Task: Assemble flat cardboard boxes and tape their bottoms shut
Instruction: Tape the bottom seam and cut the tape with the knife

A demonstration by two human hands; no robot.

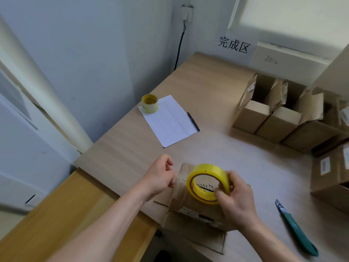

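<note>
A small brown cardboard box (pixel 190 207) stands bottom-up near the table's front edge, its lower flaps splayed on the tabletop. My right hand (pixel 236 197) grips a yellow tape roll (pixel 207 183) just above the box, with my thumb inside the core. My left hand (pixel 160 176) pinches the clear tape end at the box's left edge. A stretch of tape runs between my two hands across the box's closed flaps.
A green utility knife (pixel 294 227) lies to the right of the box. A second yellow tape roll (pixel 150 103) sits on a sheet of paper (pixel 170 121) beside a black pen (pixel 193 121). Several open assembled boxes (pixel 279 114) stand at the right, more (pixel 332 178) near the edge.
</note>
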